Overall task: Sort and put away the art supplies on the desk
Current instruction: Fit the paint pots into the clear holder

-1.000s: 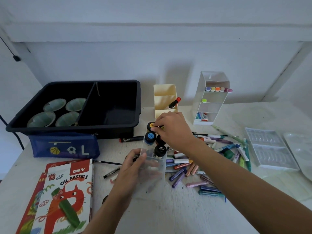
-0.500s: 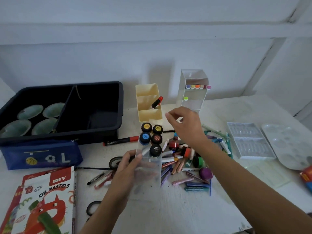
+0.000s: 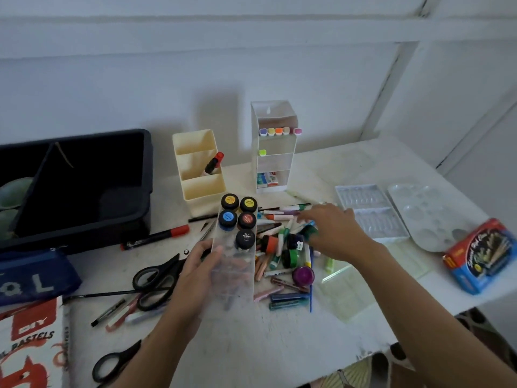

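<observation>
Left hand (image 3: 195, 278) grips the clear paint box (image 3: 233, 273) at the centre of the counter (image 3: 251, 345), five poster-paint jars (image 3: 237, 219) at its far end. Right hand (image 3: 333, 231), fingers spread and empty, hovers over loose jars (image 3: 292, 257) to the right. Tilting the box could tip jars out.

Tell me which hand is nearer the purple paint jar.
Right. The right hand reaches over the marker pile just beyond the purple paint jar; the left hand grips the clear tray, which lies between it and the jar.
</observation>
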